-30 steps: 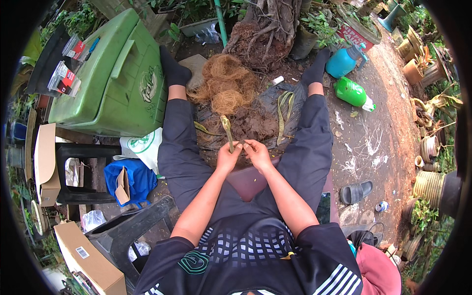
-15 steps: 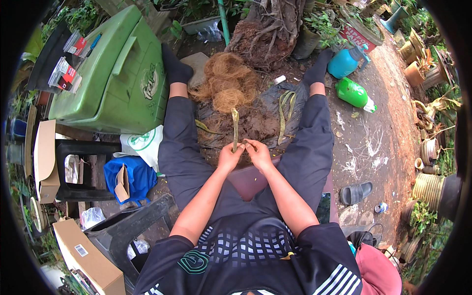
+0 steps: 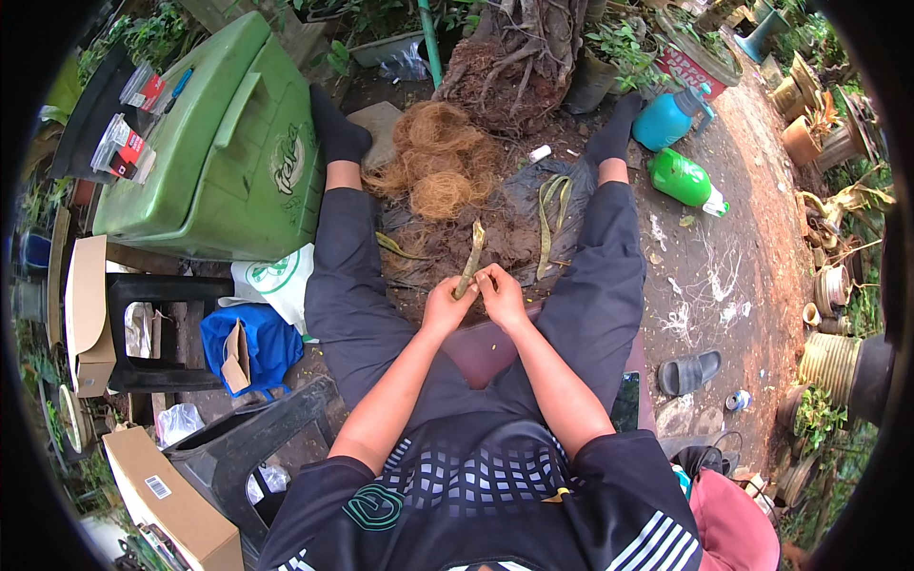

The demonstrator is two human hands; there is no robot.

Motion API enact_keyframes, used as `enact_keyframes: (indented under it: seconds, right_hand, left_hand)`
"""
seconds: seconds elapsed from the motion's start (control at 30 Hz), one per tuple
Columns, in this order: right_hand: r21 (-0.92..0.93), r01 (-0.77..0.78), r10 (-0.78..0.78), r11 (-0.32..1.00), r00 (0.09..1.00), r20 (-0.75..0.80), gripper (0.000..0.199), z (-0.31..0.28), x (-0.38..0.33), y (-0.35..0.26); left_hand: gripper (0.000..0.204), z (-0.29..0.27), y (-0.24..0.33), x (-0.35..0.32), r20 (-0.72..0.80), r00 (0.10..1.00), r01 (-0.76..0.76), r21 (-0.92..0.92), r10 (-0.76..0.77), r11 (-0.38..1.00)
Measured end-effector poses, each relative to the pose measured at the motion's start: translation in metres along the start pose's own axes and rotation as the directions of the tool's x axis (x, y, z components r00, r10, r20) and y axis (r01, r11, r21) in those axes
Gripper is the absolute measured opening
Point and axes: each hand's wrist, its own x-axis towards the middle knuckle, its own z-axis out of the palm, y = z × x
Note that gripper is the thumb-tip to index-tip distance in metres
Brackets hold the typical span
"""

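Observation:
My left hand (image 3: 446, 306) is closed around the lower part of a greenish-brown plant stem (image 3: 474, 255), whose pale cut end points up and away from me. Close beside it, my right hand (image 3: 502, 297) has its fingers pinched together near the stem's lower part. What those fingertips hold, if anything, is too small to make out. Beyond my hands, dark brown soil (image 3: 505, 240) lies heaped on a black plastic sheet (image 3: 520, 190). Tangled brown coconut fibre (image 3: 443, 152) sits behind the soil. Long green-yellow peeled strips (image 3: 552, 214) rest on the sheet to the right.
My legs stretch out on both sides of the soil. A big green cooler box (image 3: 257, 152) stands at the left, with black stools (image 3: 252, 447) and a blue bag (image 3: 249, 347) nearer. On the right are a blue spray bottle (image 3: 666, 119), a green bottle (image 3: 684, 179) and a slipper (image 3: 690, 373).
The stem has tilted to the right, and its upper end now leans away from me over the soil. Both hands have stayed nearly in place.

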Motion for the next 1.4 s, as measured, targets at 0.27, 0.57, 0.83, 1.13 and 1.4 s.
enact_keyframes:
  seconds: [0.27,0.57,0.83,1.13,1.4]
  right_hand:
    - [0.162,-0.111,0.109,0.981,0.994,0.017,0.013,0.001,0.004,0.002]
    - [0.354,-0.292,0.249,0.888,0.955,0.162,0.028,-0.004,0.002,-0.005]
    - [0.224,-0.113,0.082,0.968,0.987,0.141,0.019,0.006,0.001,0.0]
    - [-0.081,0.068,-0.061,0.994,0.995,0.08,0.024,-0.005,-0.003,-0.015]
    - [-0.103,0.111,-0.104,0.989,0.992,0.066,0.032,-0.002,-0.002,-0.011]
  left_hand:
    - [0.032,0.004,-0.004,0.002,0.023,0.998,0.06,-0.275,-0.056,0.959]
    - [0.027,-0.001,0.001,0.001,0.095,0.992,0.11,-0.393,-0.079,0.913]
    - [0.03,-0.002,-0.011,0.008,0.006,0.995,0.092,-0.489,-0.102,0.868]
    - [0.024,0.0,-0.005,0.004,0.075,0.989,0.149,-0.467,-0.129,0.871]
    - [0.025,0.0,0.001,0.002,0.098,0.988,0.149,-0.476,-0.116,0.866]
